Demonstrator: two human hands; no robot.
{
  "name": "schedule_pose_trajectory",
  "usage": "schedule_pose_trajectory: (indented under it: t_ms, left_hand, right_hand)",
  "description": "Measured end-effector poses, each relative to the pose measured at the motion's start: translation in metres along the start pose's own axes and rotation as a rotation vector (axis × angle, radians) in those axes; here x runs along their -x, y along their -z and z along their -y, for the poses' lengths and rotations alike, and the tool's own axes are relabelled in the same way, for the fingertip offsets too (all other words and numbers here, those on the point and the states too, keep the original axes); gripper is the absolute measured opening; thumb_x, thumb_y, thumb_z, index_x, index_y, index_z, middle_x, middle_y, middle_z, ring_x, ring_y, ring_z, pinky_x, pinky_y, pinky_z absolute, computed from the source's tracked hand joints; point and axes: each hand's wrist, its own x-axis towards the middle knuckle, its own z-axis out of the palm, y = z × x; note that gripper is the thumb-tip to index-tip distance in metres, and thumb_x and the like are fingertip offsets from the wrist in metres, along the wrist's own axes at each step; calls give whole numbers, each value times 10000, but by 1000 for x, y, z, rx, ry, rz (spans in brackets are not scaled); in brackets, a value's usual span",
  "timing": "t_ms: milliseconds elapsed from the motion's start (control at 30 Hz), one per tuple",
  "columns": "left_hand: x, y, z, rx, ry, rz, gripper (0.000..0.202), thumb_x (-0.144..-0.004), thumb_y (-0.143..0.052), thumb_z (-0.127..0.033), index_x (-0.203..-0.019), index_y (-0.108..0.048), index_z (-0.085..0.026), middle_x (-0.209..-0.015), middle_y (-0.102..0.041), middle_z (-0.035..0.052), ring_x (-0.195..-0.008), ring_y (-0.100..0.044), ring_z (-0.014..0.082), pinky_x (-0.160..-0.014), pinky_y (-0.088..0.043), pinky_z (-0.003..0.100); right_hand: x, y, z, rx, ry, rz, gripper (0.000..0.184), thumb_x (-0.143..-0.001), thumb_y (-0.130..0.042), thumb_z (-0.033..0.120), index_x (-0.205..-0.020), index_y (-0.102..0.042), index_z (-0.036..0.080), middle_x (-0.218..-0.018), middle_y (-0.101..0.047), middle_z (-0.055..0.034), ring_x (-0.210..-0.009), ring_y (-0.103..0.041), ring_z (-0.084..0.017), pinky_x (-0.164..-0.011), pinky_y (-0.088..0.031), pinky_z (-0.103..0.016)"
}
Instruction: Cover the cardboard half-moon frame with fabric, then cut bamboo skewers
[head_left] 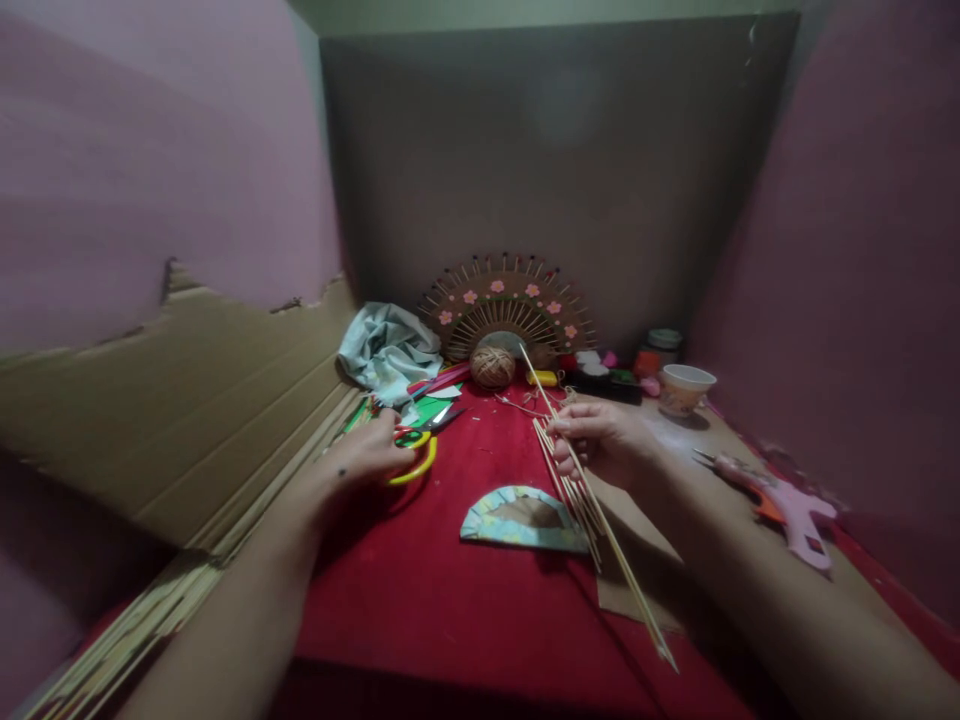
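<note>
My left hand (367,452) is closed at the yellow and red handles of a pair of scissors (429,462), whose dark blades point away to the right. Between the thumb and fingers of my right hand (609,436) are thin bamboo sticks (626,572), held at a slant above the table; how many is hard to tell. Several shorter sticks (592,515) lie beneath that hand. Just left of them rests a small half-round piece (491,518) covered in pale blue patterned cloth, with a brown cut-out centre.
On the red cloth (420,600) stand a twine ball (493,368) and a flowered fan (469,297) at the back. Crumpled fabric (390,345) lies left, beside cardboard (247,400) and long sticks (150,620). A pink glue gun (806,520) and a cup (686,390) are right.
</note>
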Motion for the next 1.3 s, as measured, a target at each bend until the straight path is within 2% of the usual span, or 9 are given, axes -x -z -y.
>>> schedule_pose_trajectory:
  t_ms: [100, 200, 300, 400, 500, 633, 800, 1133, 1300]
  left_hand:
    - [5, 9, -8, 102, -40, 42, 561, -654, -553, -388, -1154, -460, -149, -1056, -613, 105, -884, -605, 245, -696, -464, 295]
    - [16, 13, -25, 236, -266, 88, 554, -688, -556, -369, -1193, -445, -172, -1121, -597, 71, -983, -574, 233, -812, -453, 294]
    - [26, 9, -42, 299, -493, 116, 469, -756, -517, -361, -1190, -478, -188, -1146, -588, 70, -1015, -556, 240, -854, -442, 309]
    - [29, 3, -47, 260, -684, 112, 413, -795, -471, -331, -1180, -507, -186, -1170, -565, 88, -1056, -528, 254, -903, -421, 328]
    - [28, -3, -46, 224, -795, 112, 404, -830, -449, -288, -1225, -471, -205, -1196, -537, 90, -1085, -503, 244, -933, -408, 333]
    - [30, -7, -50, 238, -830, 133, 403, -891, -396, -267, -1293, -404, -253, -1230, -493, 75, -1116, -475, 210, -961, -395, 309]
    - [36, -9, -56, 254, -836, 144, 426, -915, -366, -261, -1340, -353, -256, -1228, -446, 81, -1105, -462, 189, -975, -389, 302]
    - [38, -12, -58, 334, -889, 156, 428, -900, -435, -269, -1322, -389, -217, -1182, -467, 101, -1062, -487, 192, -929, -433, 298]
    - [42, -11, -61, 351, -897, 196, 426, -902, -430, -229, -1326, -385, -218, -1145, -474, 92, -1024, -501, 168, -907, -435, 263]
  right_hand:
    - [3, 4, 1, -40, 13, 39, 114, -663, -683, 178, -709, -610, 103, -503, -643, -50, -394, -607, -151, -355, -485, -217]
    - [7, 7, 3, -93, 46, 91, 126, -654, -690, 179, -719, -608, 109, -520, -649, -37, -416, -618, -145, -377, -499, -213]
    - [8, 10, 3, -141, 70, 162, 148, -640, -706, 191, -717, -606, 116, -520, -642, -15, -419, -611, -123, -413, -517, -210]
    - [8, 12, 0, -152, 93, 198, 154, -658, -697, 227, -717, -594, 128, -504, -633, 3, -381, -583, -109, -362, -486, -192]
    - [8, 13, -3, -150, 63, 261, 150, -677, -675, 232, -747, -592, 128, -508, -637, 2, -377, -582, -112, -356, -486, -197]
    - [9, 13, -6, -170, 38, 339, 137, -686, -660, 219, -760, -597, 123, -517, -649, -3, -402, -610, -128, -366, -497, -198]
    - [8, 14, -13, -137, 31, 394, 127, -731, -625, 206, -812, -598, 113, -551, -670, -19, -433, -636, -151, -391, -519, -222]
    - [9, 9, -17, -143, -36, 453, 117, -727, -616, 174, -793, -618, 77, -562, -686, -65, -440, -648, -172, -375, -514, -208]
    - [12, 2, -16, -140, -57, 474, 124, -716, -627, 172, -769, -623, 59, -556, -684, -82, -436, -647, -182, -362, -508, -205]
